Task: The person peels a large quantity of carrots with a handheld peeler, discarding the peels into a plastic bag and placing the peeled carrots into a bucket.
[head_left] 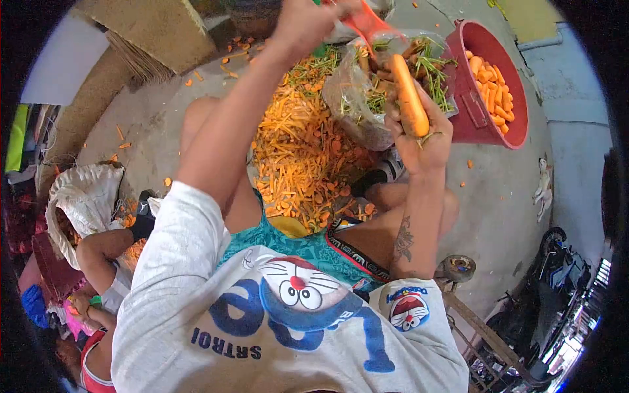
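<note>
My right hand (422,134) is closed around a carrot (409,95), mostly smooth and orange, with a darker lower end. My left hand (314,19), blurred at the top, grips an orange-red peeler (367,25) whose forked shape is smeared by motion. The peeler is above the carrot's upper end. Just behind the carrot stands a clear plastic bag (347,98) of unpeeled carrots with green stalks. Between my legs lies a large heap of orange peelings (298,144) and cut carrot ends.
A red tub (464,108) of peeled carrots leans at the right. Carrot scraps dot the concrete floor (485,190). Another person's arm (98,314) and a white sack (82,196) are at the left. A metal-framed cart (481,327) and a motorcycle (557,281) stand lower right.
</note>
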`<state>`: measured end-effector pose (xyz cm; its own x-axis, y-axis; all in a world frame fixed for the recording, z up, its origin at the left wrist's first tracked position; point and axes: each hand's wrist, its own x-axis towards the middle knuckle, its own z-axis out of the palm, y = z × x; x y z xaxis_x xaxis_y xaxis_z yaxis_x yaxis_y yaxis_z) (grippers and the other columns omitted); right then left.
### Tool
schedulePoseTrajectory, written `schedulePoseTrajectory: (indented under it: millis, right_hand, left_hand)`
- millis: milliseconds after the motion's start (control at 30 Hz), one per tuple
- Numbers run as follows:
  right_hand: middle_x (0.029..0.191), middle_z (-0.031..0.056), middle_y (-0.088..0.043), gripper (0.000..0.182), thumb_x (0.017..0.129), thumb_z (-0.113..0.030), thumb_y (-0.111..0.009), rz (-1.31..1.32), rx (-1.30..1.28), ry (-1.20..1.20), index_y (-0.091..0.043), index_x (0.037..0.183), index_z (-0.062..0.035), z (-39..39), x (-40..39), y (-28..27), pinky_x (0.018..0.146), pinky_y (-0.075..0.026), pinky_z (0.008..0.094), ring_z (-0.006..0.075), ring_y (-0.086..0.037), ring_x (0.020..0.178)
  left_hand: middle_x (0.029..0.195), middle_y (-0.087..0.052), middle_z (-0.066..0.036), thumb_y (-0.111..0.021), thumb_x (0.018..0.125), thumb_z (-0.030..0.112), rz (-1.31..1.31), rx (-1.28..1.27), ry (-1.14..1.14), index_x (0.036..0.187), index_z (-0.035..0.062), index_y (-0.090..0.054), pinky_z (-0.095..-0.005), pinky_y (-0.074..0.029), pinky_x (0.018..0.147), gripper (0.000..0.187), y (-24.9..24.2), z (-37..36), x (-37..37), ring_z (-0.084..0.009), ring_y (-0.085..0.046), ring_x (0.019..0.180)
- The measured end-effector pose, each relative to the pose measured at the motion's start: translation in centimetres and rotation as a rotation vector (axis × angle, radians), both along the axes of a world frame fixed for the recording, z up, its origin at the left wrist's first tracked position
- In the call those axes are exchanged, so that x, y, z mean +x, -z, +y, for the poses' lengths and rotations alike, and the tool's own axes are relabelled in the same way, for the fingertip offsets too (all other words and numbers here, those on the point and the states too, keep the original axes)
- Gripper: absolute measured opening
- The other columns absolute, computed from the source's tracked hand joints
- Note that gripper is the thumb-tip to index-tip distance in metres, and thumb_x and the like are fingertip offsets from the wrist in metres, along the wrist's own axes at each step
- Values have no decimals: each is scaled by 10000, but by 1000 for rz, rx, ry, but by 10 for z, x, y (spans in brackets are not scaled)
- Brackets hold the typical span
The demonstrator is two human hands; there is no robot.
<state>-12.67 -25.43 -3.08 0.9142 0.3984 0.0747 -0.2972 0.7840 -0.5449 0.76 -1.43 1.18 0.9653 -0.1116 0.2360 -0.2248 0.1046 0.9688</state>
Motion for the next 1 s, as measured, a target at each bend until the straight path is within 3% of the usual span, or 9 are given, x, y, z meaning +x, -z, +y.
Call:
schedulePoseTrajectory:
  millis: [100, 200, 333, 500, 533, 667, 800, 900, 1000]
  right_hand:
    - [1169, 137, -674, 440, 1037, -222, -490, 157, -360, 485, -560, 1361, 67, 26, -7, -15, 842, -527, 359, 228, -659, 954]
    - [1100, 115, -658, 490, 1032, -267, -499, 156, -382, 423, -542, 1401, 52, 28, -9, -17, 741, -462, 318, 198, -593, 842]
    - [1105, 115, -658, 494, 1033, -260, -501, 88, -237, 215, -540, 1406, 61, 27, -6, -21, 747, -488, 318, 187, -600, 844]
    - [1127, 145, -661, 471, 1053, -245, -501, 222, -449, 571, -535, 1429, 37, 38, -9, -26, 684, -450, 267, 171, -597, 861]
    - [1149, 137, -667, 482, 1045, -246, -498, 176, -312, 396, -531, 1439, 31, 28, -10, -19, 738, -493, 308, 196, -624, 904]
    - [1301, 152, -657, 472, 1038, -221, -492, -76, 77, -82, -544, 1418, 55, 11, 1, -4, 930, -555, 370, 234, -661, 1140]
    - [1348, 153, -643, 477, 1039, -236, -494, 164, -234, 374, -549, 1416, 50, 26, -10, -19, 960, -549, 369, 238, -638, 1219]
    - [1039, 91, -647, 453, 1051, -276, -474, 331, -386, 556, -548, 1401, 3, 43, -16, -37, 644, -400, 301, 160, -528, 786]
    - [1346, 155, -641, 474, 1049, -264, -487, 139, -232, 273, -557, 1422, 20, 11, -5, -3, 981, -543, 417, 244, -631, 1228]
  left_hand:
    - [928, -736, -61, -882, 803, 262, -220, -24, 319, 1068, 31, -698, -355, -578, 779, 396, 11, -35, -53, -140, -687, 863]
    - [924, -734, -62, -888, 801, 232, -524, 149, -64, 1089, 42, -688, -344, -575, 756, 399, 15, -22, -18, -138, -684, 846]
    - [1023, -686, -93, -794, 936, 262, 1, -140, 51, 1171, 18, -589, -348, -574, 723, 396, 6, 6, -2, -191, -692, 851]
    - [1068, -645, -71, -801, 930, 257, -375, -16, 247, 1196, 18, -566, -362, -578, 731, 428, 9, -25, -32, -183, -660, 862]
    - [1013, -652, -61, -787, 939, 233, -642, 91, 123, 1163, 22, -581, -356, -581, 721, 370, 12, -23, -23, -174, -660, 833]
    - [862, -685, -33, -761, 944, 187, -131, -18, 27, 1009, 21, -620, -318, -545, 642, 228, 12, 17, 16, -118, -643, 703]
    - [951, -704, -2, -894, 809, 219, -208, 76, 17, 1051, 24, -693, -289, -549, 818, 370, 9, -26, -44, -98, -653, 865]
    - [994, -741, -64, -852, 848, 278, -382, -1, 49, 1046, 24, -695, -344, -564, 761, 358, 11, -29, -37, -166, -707, 883]
    - [854, -649, -17, -814, 911, 255, -135, -81, 46, 985, 24, -622, -314, -544, 686, 309, 7, 3, 6, -122, -639, 753]
